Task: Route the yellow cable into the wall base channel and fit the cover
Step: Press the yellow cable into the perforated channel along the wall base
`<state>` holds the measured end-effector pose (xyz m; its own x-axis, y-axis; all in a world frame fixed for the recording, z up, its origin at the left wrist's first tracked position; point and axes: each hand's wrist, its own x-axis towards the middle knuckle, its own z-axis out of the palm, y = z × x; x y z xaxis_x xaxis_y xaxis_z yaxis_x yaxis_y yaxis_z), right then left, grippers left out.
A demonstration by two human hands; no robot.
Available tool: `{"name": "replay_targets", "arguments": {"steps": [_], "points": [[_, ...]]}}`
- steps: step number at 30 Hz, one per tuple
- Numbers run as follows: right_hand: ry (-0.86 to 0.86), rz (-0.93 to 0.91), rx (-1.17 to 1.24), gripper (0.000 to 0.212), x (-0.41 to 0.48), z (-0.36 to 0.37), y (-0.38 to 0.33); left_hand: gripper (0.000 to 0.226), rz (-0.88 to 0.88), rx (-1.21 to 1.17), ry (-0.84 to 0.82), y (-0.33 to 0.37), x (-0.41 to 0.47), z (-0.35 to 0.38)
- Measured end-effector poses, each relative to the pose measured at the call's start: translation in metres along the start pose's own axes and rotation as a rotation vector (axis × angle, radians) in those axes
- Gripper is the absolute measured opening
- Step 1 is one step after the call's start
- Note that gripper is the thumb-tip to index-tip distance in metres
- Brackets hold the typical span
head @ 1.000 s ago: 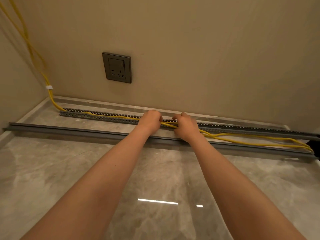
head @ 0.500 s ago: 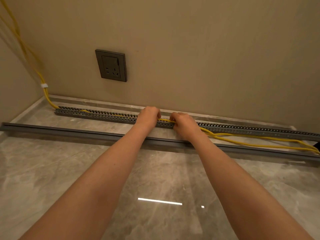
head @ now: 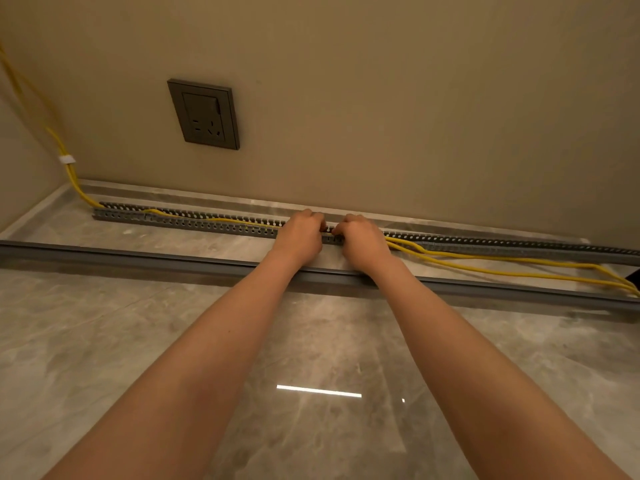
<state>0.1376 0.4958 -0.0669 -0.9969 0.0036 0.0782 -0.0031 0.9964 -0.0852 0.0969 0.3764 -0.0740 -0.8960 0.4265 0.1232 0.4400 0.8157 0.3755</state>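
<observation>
Grey slotted channel (head: 214,226) lay along the foot of the beige wall (head: 381,98), running from near the left corner out to the right edge of view. Both hands were on it near mid-length, close together but not touching. The left hand (head: 300,237) was curled over the channel's top edge, fingers (head: 313,216) bent tightly downward at the slots. The right hand (head: 363,240) was likewise curled, knuckles up, fingers (head: 341,227) closed at the channel. Whether either hand actually pinched the cable could not be told, since the fingertips were hidden behind the knuckles.

The yellow cable (head: 502,268) came down the left corner, bound there by a white tie (head: 67,159), and entered the channel's left end. From there to the left hand it sat inside the channel, showing through the slots. To the right of the right hand it was outside the channel: loose strands lay on the floor (head: 138,341) between the channel and the cover, trailing to the right edge.

The cover (head: 138,259), a long grey strip, lay flat on the marble-patterned floor, parallel to the channel and nearer the camera, not fitted. Both forearms crossed above it. A dark grey socket plate (head: 204,114) was mounted on the wall above the channel's left half.
</observation>
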Motion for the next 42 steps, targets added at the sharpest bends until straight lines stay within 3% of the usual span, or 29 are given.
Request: {"name": "replay_targets", "arguments": {"steps": [6, 9, 12, 16, 24, 29, 37, 42], "points": [[-0.113, -0.040, 0.115, 0.048, -0.002, -0.007, 0.011, 0.023, -0.036, -0.036, -0.020, 0.021, 0.000, 0.004], [-0.075, -0.055, 0.159, 0.052, -0.009, -0.011, 0.020, 0.026, -0.037, 0.078, -0.035, 0.024, 0.001, 0.003], [0.031, -0.002, 0.103, 0.044, -0.017, -0.013, 0.037, 0.027, -0.064, 0.186, -0.052, 0.026, 0.002, 0.004], [0.009, 0.057, 0.111, 0.029, -0.029, -0.018, 0.064, 0.027, -0.083, 0.259, -0.074, 0.031, 0.006, 0.003], [-0.031, 0.010, 0.039, 0.032, -0.022, -0.027, 0.073, 0.025, -0.116, 0.240, -0.102, 0.032, 0.013, -0.001], [0.086, -0.021, -0.006, 0.031, -0.028, -0.012, 0.073, 0.023, -0.065, 0.255, -0.170, 0.040, 0.013, -0.003], [0.090, 0.077, 0.081, 0.034, -0.026, -0.011, 0.077, 0.024, 0.122, 0.195, -0.077, 0.080, 0.008, 0.020], [0.063, 0.106, 0.071, 0.031, -0.026, -0.009, 0.076, 0.025, 0.048, 0.147, -0.067, 0.088, 0.008, 0.027]]}}
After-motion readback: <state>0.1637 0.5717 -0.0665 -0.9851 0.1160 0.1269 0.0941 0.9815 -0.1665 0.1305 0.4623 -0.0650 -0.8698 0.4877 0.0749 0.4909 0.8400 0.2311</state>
